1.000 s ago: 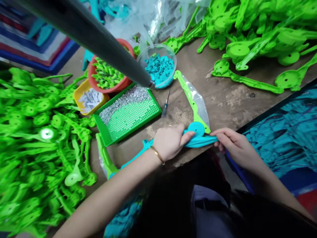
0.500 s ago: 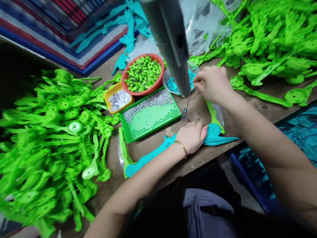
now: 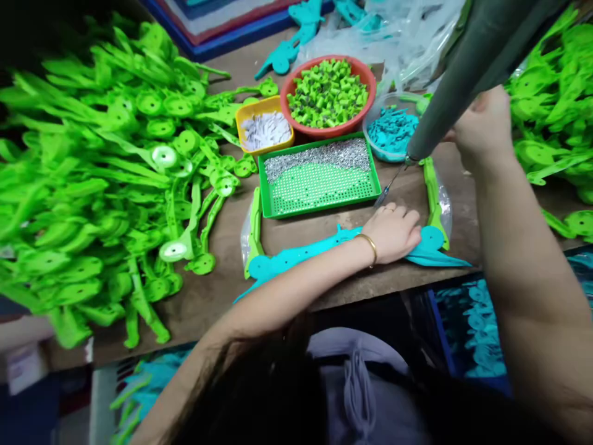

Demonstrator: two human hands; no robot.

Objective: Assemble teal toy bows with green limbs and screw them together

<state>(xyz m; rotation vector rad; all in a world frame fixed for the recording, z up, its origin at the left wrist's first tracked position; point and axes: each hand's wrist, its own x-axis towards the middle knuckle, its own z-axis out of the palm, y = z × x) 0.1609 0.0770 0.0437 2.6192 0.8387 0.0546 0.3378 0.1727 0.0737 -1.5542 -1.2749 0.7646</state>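
My left hand (image 3: 393,232), with a bracelet at its wrist, lies over the middle of a long blue plastic bow part (image 3: 301,252). Its fingers curl down over the part and hold it against the table. Green plastic arms (image 3: 434,201) stick out from both ends of the bow part, with clear plastic film beside them. An electric screwdriver (image 3: 435,117) slants down from the upper right, and its thin bit (image 3: 386,191) points close to my left fingers. My right hand (image 3: 486,120) is raised behind the screwdriver body, which hides most of its fingers; whether it touches the tool is unclear.
A green tray (image 3: 324,210) of small metal screws, a yellow tub (image 3: 264,149) of white pieces, a red bowl (image 3: 328,131) of green pieces and a clear bowl (image 3: 389,156) of blue pieces stand behind. Green parts (image 3: 92,185) heap up left. A blurred person's forearm (image 3: 25,334) shows far left.
The view has shifted, so the table's things appear further right and the screwdriver leans more. My right hand has moved from beside the clear bowl to further right, behind the screwdriver. My left hand stays on the bow part.
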